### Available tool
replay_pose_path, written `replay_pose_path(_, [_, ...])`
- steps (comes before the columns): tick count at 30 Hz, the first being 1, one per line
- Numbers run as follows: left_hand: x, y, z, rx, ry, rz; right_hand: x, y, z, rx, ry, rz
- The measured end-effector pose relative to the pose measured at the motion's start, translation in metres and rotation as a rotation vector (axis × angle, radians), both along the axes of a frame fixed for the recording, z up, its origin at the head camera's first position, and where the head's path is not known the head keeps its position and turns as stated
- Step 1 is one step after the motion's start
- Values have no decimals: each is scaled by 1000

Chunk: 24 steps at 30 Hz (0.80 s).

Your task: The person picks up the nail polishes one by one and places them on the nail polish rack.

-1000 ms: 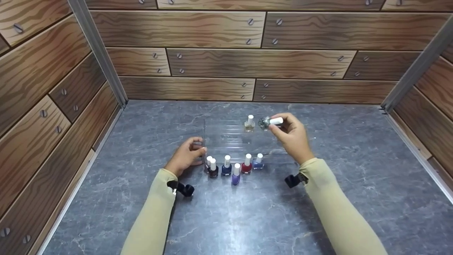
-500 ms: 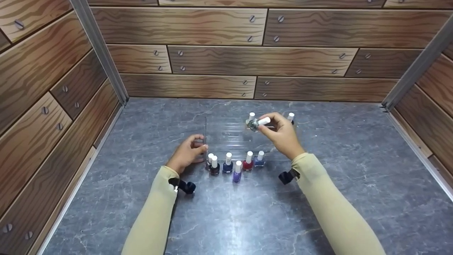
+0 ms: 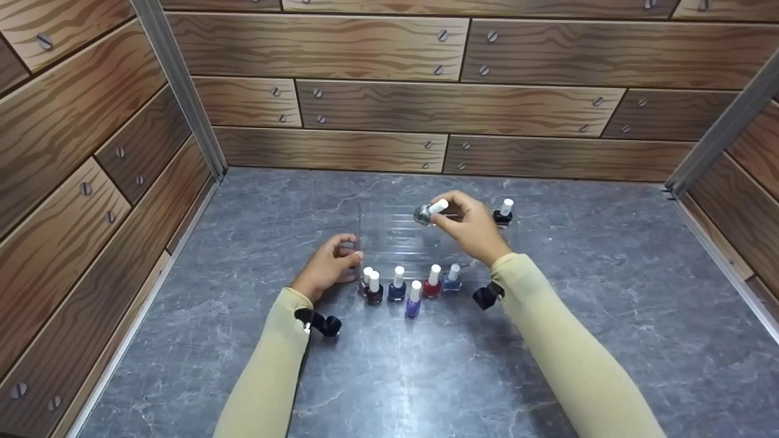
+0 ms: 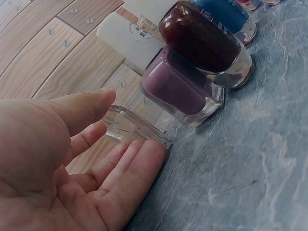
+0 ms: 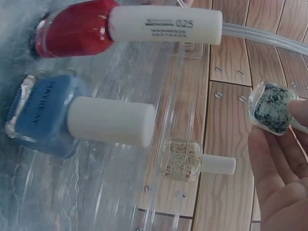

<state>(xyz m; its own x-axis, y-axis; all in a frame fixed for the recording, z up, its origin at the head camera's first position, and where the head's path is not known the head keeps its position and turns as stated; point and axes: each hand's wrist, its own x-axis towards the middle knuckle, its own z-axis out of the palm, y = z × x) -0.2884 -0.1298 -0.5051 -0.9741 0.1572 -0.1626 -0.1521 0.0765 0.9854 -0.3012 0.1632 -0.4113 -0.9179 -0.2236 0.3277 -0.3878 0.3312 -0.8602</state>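
In the head view my right hand (image 3: 471,225) pinches a nail polish bottle (image 3: 423,214) with dark green glitter, tilted above the back of a clear stepped rack (image 3: 398,237). The right wrist view shows thumb and fingers on this glitter bottle (image 5: 273,107); a gold-flecked nail polish (image 5: 182,160) stands on the rack, hidden in the head view. My left hand (image 3: 328,263) rests its thumb and fingertips against the rack's left side. Close by in the left wrist view stand a mauve nail polish (image 4: 175,86) and a dark brown nail polish (image 4: 199,38).
Near the rack's front stand navy (image 3: 397,291), red (image 3: 431,287), blue (image 3: 451,281) and purple (image 3: 413,306) nail polishes, the purple one closest to me. A black nail polish (image 3: 503,215) stands at the back right. Wood-patterned walls (image 3: 377,109) enclose the grey marbled table (image 3: 274,194).
My right hand has moved left with the glitter nail polish, uncovering the black bottle and passing in front of the gold-flecked one. My left hand stays at the rack's side.
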Motion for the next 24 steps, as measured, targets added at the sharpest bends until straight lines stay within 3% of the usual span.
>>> replay_pose_path(13, [-1, 3, 0, 5, -2, 3, -22, -10, 14, 273, -109, 34])
replay_pose_path(24, [-3, -2, -1, 15, -15, 9, -33, -51, 21, 319, -103, 42])
